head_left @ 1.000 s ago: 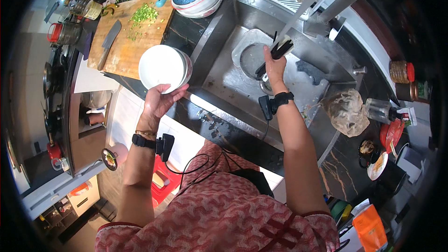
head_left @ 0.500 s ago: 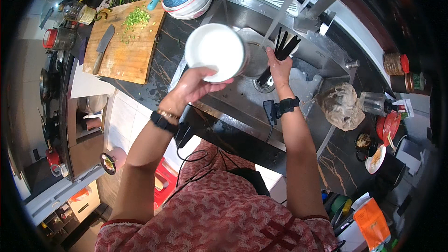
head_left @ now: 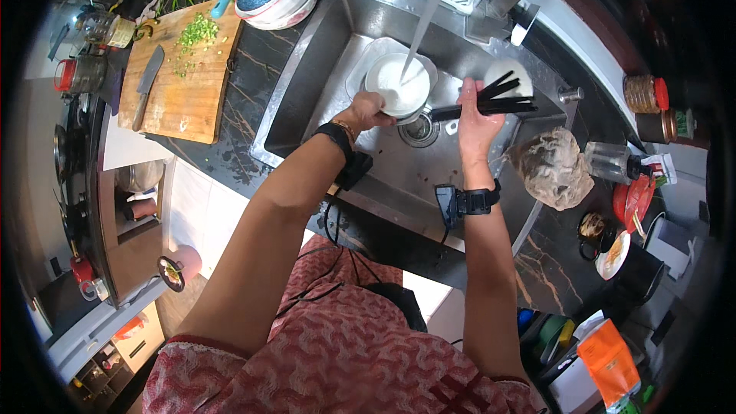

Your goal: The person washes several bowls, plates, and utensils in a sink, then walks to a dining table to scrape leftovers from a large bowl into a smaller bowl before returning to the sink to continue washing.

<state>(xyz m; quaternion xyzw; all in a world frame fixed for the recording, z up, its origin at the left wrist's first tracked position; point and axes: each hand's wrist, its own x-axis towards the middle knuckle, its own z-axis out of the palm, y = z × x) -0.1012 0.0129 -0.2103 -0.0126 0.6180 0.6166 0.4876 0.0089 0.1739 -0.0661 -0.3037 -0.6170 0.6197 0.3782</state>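
Steel sink (head_left: pixel 445 159), round bowl (head_left: pixel 416 90), slim sticks (head_left: pixel 509 106)

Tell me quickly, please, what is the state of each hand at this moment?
Left hand: closed on the edge of a white bowl.
Right hand: closed, holding a bundle of black chopsticks.
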